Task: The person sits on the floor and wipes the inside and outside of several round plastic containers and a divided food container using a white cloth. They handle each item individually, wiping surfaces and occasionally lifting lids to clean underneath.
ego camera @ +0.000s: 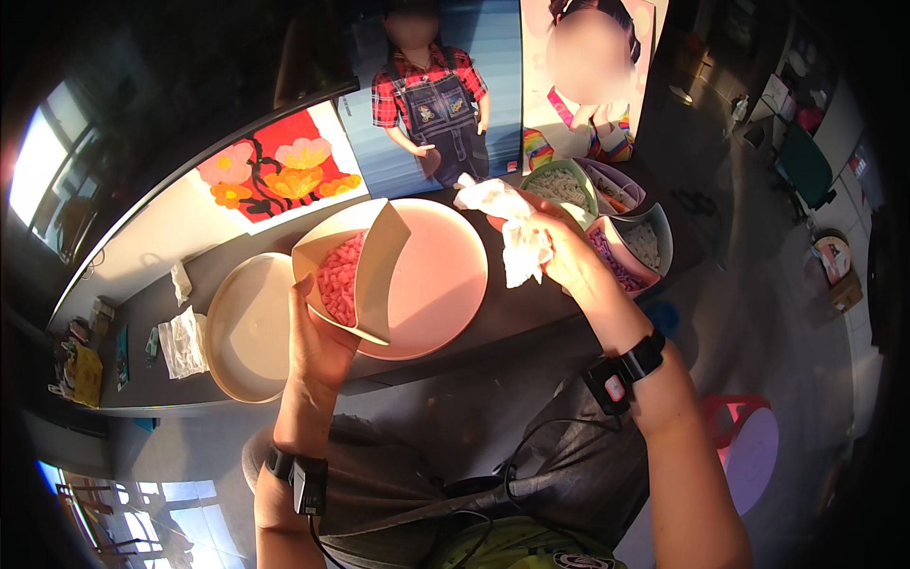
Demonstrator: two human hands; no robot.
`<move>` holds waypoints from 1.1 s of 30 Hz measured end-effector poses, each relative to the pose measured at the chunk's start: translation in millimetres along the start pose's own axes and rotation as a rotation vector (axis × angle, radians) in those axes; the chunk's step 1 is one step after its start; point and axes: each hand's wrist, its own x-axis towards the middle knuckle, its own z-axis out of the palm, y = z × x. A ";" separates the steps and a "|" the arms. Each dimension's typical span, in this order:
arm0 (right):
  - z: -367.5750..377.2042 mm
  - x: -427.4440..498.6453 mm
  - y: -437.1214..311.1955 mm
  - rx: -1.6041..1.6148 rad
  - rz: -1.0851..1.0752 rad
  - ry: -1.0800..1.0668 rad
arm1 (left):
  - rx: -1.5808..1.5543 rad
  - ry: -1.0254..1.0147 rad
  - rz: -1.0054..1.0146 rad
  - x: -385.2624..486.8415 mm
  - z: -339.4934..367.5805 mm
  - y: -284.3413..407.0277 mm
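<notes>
My left hand grips a cream wedge-shaped container from below and its left side. Small pink pieces lie inside it. The container is tilted over the left part of a round pink tray. In my right hand is a crumpled white tissue or cloth, held above the tray's right side. Beyond that hand stand more wedge-shaped containers: a green one with pale pieces, a purple one, a pink one with purple pieces and a grey one.
A round beige lid or tray lies left on the dark cabinet top, beside a clear plastic bag. Behind lean a flower picture and two large photo prints. A pink-and-lilac stool stands on the floor at right.
</notes>
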 end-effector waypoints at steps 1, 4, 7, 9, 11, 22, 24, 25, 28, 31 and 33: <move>-1.0 -0.5 -0.3 -0.003 -0.015 -0.027 | -0.001 -0.009 -0.002 0.3 0.5 -0.1; -7.1 2.1 0.4 0.153 0.094 -0.058 | 0.005 -0.006 -0.004 1.0 2.7 -1.3; -15.4 7.1 4.6 0.494 0.184 -0.263 | 0.006 -0.018 0.006 1.9 4.6 -3.4; -15.5 6.7 15.8 0.526 -0.004 -0.014 | -0.008 -0.019 0.010 2.9 5.5 -4.6; -16.4 4.6 21.0 0.454 0.202 0.045 | -0.035 -0.003 0.007 3.9 5.7 -5.2; -5.2 2.4 16.3 0.162 0.122 0.099 | -0.031 -0.034 0.016 6.8 2.1 -6.9; -3.1 2.0 16.1 0.245 0.123 0.092 | -0.032 -0.033 0.022 7.2 2.3 -7.4; -1.7 2.1 16.1 0.137 0.125 0.085 | -0.035 -0.022 0.017 7.1 2.0 -7.2; 3.7 0.7 17.0 0.032 0.112 0.074 | -0.033 -0.033 0.005 6.6 1.1 -7.0; 8.9 4.6 12.4 -1.129 -0.521 0.150 | -0.025 -0.047 -0.002 6.1 -1.0 -6.6; 8.7 1.4 4.5 -1.386 -0.539 0.250 | -0.022 -0.056 0.002 6.6 -1.8 -7.3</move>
